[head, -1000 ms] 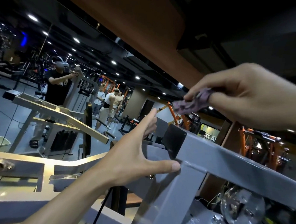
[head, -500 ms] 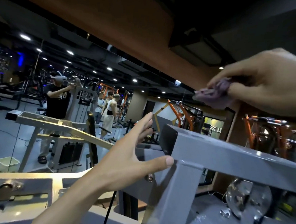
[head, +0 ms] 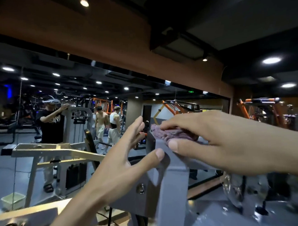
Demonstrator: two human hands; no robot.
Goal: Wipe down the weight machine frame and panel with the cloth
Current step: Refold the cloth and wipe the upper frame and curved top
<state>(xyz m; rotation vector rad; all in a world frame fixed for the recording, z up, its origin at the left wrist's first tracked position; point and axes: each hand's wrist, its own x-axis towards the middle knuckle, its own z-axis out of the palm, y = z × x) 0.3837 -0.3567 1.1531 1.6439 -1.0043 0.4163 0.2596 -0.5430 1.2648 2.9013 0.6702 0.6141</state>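
Observation:
The grey weight machine frame point(head: 173, 190) rises in front of me, its top beam ending near the centre of the view. My right hand point(head: 226, 142) presses a purple cloth point(head: 170, 133) onto the top end of that beam, fingers over the cloth and thumb on the beam's near face. My left hand point(head: 120, 166) is spread with straight fingers against the frame's left side, thumb tip touching the beam's corner. A bolt point(head: 140, 188) shows on the grey plate below the left hand.
A wall mirror point(head: 40, 131) ahead reflects the gym, other people and machines. A beige lever arm point(head: 59, 151) lies at left. An orange machine point(head: 268, 111) stands at right. A pale bin point(head: 13, 200) sits on the floor, lower left.
My right hand came down and left with the cloth, from above the beam onto its top end. The left hand stayed spread against the frame. The view tilted upward.

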